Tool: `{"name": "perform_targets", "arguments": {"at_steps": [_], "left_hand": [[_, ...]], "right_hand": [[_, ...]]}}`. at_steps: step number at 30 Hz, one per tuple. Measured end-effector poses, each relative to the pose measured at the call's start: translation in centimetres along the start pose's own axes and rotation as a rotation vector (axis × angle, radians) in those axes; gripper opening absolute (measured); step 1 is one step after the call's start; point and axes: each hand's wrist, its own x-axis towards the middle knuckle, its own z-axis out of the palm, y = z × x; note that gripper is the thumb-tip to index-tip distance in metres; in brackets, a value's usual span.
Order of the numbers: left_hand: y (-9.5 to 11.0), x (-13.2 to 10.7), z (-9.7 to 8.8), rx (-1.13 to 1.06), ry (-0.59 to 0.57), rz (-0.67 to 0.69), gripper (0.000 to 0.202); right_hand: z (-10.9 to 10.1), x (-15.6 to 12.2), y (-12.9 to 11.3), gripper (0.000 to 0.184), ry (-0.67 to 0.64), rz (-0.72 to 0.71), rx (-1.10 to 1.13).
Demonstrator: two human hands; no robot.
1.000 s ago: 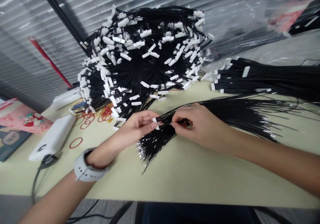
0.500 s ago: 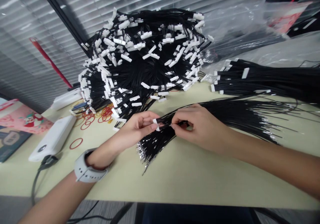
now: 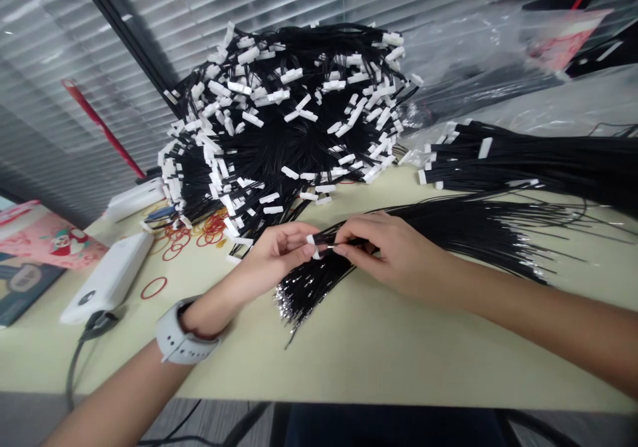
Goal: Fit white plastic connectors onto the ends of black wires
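Observation:
Between the thumb and fingers of my left hand (image 3: 279, 251) is a small white connector housing (image 3: 314, 246), with black wires running from it to the right. My right hand (image 3: 393, 248) is closed in a pinch on a thin black wire (image 3: 331, 247), its tip pointing at the connector housing's right side. Whether the tip has entered the housing I cannot tell. Under both hands lies a bundle of loose black wires (image 3: 309, 277) with shiny metal terminals on the left end. The bundle's other end (image 3: 478, 234) fans out to the right of my right wrist.
A big heap of black cables with white connectors (image 3: 294, 128) stands behind my hands. More cables (image 3: 528, 158) lie at right by plastic bags (image 3: 473, 55). At left are rubber bands (image 3: 174, 241), a white power strip (image 3: 107, 277) and a pink packet (image 3: 54, 234).
My right hand has moved slightly left, bringing the pinched wire closer to the white connector housing. The left hand keeps its hold almost unmoved.

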Motion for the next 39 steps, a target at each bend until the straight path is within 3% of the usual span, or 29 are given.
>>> {"name": "perform_targets", "arguments": {"at_steps": [5, 9, 16, 21, 25, 30, 39], "left_hand": [[-0.2, 0.1, -0.6, -0.097, 0.033, -0.021, 0.017], [0.0, 0.1, -0.6, -0.103, 0.074, -0.047, 0.017], [0.2, 0.1, -0.4, -0.093, 0.081, -0.033, 0.015], [0.0, 0.2, -0.4, -0.057, 0.066, 0.026, 0.017], [-0.1, 0.2, -0.5, -0.036, 0.045, 0.019, 0.016], [-0.1, 0.0, -0.3, 0.03, 0.035, -0.006, 0.017], [-0.4, 0.1, -0.3, 0.052, 0.033, 0.007, 0.017]], "right_hand": [[0.0, 0.0, 0.4, 0.015, 0.052, -0.018, 0.059], [0.0, 0.0, 0.8, 0.005, 0.077, -0.056, 0.028], [-0.3, -0.2, 0.0, 0.01, 0.301, -0.112, 0.088], [0.7, -0.4, 0.0, 0.017, 0.204, -0.158, 0.11], [1.0, -0.3, 0.3, 0.024, 0.141, -0.056, 0.037], [0.5, -0.1, 0.1, 0.013, 0.106, 0.136, 0.056], [0.4, -0.2, -0.3, 0.019, 0.033, 0.193, 0.055]]}}
